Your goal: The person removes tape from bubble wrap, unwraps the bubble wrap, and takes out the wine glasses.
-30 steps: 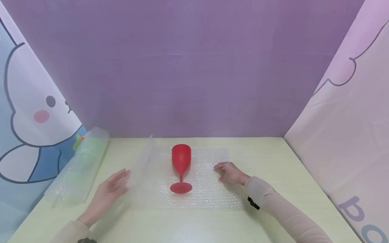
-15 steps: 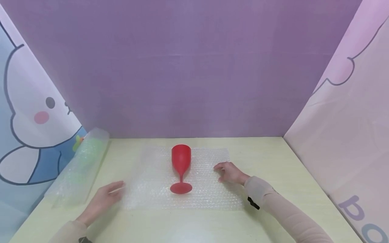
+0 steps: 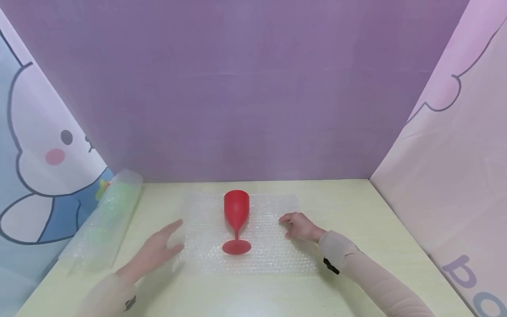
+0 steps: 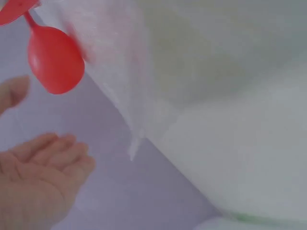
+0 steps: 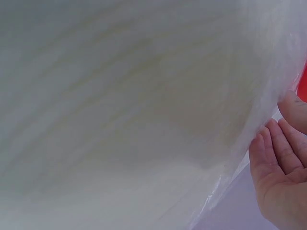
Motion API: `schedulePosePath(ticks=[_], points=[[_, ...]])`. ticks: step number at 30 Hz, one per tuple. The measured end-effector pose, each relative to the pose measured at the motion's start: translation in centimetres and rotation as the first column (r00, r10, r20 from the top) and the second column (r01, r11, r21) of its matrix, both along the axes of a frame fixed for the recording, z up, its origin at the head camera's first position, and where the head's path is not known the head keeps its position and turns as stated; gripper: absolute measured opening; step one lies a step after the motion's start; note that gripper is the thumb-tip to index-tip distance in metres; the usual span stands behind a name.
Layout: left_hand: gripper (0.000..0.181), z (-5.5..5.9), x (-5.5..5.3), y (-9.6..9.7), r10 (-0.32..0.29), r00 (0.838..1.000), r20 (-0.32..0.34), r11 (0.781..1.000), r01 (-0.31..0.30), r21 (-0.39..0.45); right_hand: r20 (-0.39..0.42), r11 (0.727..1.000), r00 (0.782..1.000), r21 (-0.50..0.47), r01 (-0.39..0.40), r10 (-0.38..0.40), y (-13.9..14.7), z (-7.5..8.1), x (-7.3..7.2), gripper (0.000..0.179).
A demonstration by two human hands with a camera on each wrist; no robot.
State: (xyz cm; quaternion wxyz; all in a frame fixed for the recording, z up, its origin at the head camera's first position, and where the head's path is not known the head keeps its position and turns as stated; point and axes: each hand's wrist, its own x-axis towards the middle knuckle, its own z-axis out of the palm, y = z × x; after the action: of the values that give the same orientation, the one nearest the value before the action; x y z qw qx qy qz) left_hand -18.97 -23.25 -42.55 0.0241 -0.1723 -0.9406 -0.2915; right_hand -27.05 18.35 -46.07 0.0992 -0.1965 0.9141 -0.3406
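Note:
A red goblet [image 3: 236, 213] lies on its side on a sheet of clear bubble wrap [image 3: 263, 259], its round foot towards me and its bowl towards the back wall. Left of the goblet, my left hand [image 3: 152, 253] reaches in at the wrap's left edge, thumb spread from the fingers and nothing between them. In the left wrist view the palm [image 4: 41, 191] faces up with a wide gap to the thumb. My right hand [image 3: 299, 225] rests by the wrap's right part, fingertips on the sheet. Its fingers [image 5: 283, 148] look extended, thumb apart, in the right wrist view.
A long bubble-wrapped bundle [image 3: 112, 211] with something greenish inside lies along the table's left side. The pale table [image 3: 340, 198] ends at a purple back wall [image 3: 253, 110]. Printed side panels stand at the left and right.
My left hand first lowers the raised left part of the bubble wrap flat, then lets it go and moves inward towards the goblet, fingers spreading. The right hand and goblet stay put.

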Motion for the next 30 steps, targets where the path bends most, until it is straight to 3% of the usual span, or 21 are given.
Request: schedulePosePath(ticks=[5,12,15,19,25,30], points=[[0.064,-1.1,-2.8,0.9,-0.081,0.985,0.153,0.991,0.063,0.122,0.004,1.000,1.000,0.003,0.014,-0.014,0.1,-0.2,-0.1,0.046],[0.073,-3.5,-5.6,-0.9,-0.149,0.948,0.281,0.975,0.093,0.204,0.000,1.000,1.000,0.001,0.006,-0.006,0.0,-0.2,0.0,0.047],[0.082,-4.1,-5.9,-1.5,-0.159,0.928,0.337,0.973,0.090,0.210,-0.008,1.000,1.000,0.001,0.000,0.000,0.0,-0.1,0.0,0.047],[0.092,-4.6,-5.5,-1.8,-0.148,0.907,0.393,0.978,0.075,0.196,-0.016,1.000,1.000,0.004,-0.016,0.016,-0.1,-0.1,0.0,0.048],[0.095,-4.4,-5.5,-1.7,-0.174,0.911,0.373,0.980,0.123,0.158,-0.016,1.000,1.000,0.003,-0.009,0.009,0.1,-0.1,-0.2,0.048],[0.096,-4.2,-5.7,-1.6,-0.175,0.907,0.383,0.980,0.123,0.155,-0.017,0.999,0.999,0.004,-0.039,0.039,0.3,-0.1,-0.3,0.048]])
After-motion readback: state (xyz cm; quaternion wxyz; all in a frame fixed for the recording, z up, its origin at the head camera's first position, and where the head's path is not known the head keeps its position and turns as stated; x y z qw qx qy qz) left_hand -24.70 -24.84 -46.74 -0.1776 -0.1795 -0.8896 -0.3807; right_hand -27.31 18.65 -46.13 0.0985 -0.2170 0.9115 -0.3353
